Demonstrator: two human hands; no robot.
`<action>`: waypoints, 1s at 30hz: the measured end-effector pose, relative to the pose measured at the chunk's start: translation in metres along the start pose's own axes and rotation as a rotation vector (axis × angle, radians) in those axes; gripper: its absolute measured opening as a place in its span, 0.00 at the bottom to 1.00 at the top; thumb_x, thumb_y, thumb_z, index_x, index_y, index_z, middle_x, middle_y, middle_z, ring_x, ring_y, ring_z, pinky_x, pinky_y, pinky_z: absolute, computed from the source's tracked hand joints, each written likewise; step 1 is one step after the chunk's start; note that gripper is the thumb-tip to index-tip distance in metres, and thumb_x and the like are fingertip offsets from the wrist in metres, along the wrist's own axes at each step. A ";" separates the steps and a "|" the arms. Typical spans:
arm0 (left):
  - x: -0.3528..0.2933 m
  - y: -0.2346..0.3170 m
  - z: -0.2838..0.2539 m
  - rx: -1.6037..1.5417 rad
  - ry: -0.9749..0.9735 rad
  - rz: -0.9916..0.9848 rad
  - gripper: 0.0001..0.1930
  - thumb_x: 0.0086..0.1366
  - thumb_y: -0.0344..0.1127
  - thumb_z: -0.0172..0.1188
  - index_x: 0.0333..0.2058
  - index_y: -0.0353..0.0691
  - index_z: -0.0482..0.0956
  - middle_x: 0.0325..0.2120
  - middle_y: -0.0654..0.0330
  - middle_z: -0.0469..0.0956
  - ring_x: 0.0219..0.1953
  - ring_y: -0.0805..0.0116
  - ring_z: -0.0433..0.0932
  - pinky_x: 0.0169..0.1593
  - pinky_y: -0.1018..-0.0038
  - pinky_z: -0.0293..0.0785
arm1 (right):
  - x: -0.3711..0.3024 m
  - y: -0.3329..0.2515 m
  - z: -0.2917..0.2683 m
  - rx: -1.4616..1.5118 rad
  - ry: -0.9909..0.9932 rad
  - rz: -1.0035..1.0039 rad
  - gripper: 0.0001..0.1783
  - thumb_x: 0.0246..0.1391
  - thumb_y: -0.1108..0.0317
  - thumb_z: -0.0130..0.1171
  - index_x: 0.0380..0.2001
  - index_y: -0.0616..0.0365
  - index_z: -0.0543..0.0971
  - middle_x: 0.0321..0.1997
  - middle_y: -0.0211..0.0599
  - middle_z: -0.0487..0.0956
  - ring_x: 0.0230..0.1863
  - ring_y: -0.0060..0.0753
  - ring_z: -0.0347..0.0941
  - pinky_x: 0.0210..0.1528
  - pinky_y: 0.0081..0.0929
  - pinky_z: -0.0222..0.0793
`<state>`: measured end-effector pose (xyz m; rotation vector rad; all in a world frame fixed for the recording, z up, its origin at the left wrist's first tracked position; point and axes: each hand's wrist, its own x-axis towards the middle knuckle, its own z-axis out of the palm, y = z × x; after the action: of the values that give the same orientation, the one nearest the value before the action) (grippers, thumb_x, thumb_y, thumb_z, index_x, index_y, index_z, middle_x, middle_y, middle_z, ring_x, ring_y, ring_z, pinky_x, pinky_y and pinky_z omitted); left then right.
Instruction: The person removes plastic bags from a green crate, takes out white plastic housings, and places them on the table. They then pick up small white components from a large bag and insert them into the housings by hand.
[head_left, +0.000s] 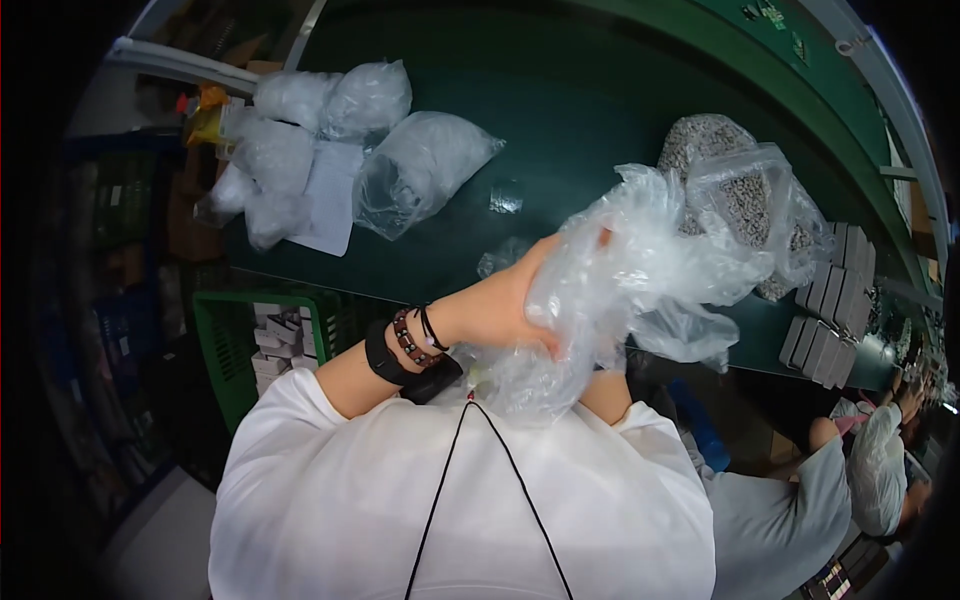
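One head camera – looking steeply down, close over the green table.

You are at a packing station in a factory or assembly workshop. A long green conveyor belt curves past you, edged by a metal rail. On it lie clear plastic bags of small parts, a bag of grey pellets and a row of grey boxes. A green crate of boxed goods stands below the belt, and another worker sits further along the line.
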<state>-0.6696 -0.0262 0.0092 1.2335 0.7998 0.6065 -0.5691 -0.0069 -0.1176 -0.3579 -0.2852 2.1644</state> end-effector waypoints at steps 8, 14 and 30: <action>0.006 -0.020 -0.003 -0.290 -0.025 -0.045 0.50 0.40 0.37 0.70 0.58 0.37 0.46 0.53 0.57 0.58 0.56 0.68 0.56 0.57 0.70 0.53 | -0.034 -0.003 -0.032 0.618 -0.068 -0.321 0.30 0.56 0.56 0.43 0.58 0.56 0.52 0.59 0.42 0.56 0.60 0.38 0.51 0.61 0.38 0.48; 0.030 -0.021 -0.023 -0.099 -0.066 -0.189 0.32 0.51 0.34 0.61 0.53 0.33 0.58 0.48 0.58 0.66 0.50 0.68 0.65 0.53 0.70 0.61 | -0.032 0.009 -0.028 -0.529 0.440 -0.540 0.32 0.53 0.56 0.46 0.57 0.56 0.52 0.58 0.40 0.58 0.60 0.39 0.51 0.61 0.37 0.47; -0.025 -0.002 -0.041 0.828 0.145 0.803 0.28 0.60 0.42 0.48 0.55 0.35 0.54 0.51 0.54 0.62 0.50 0.68 0.65 0.52 0.72 0.65 | -0.050 -0.015 0.111 -2.141 0.428 -0.559 0.21 0.38 0.68 0.54 0.40 0.60 0.70 0.45 0.47 0.66 0.52 0.45 0.60 0.61 0.36 0.46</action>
<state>-0.7175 -0.0222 0.0066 2.3364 0.6685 1.0686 -0.5696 -0.0473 -0.0021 -1.5267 -2.0214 0.4052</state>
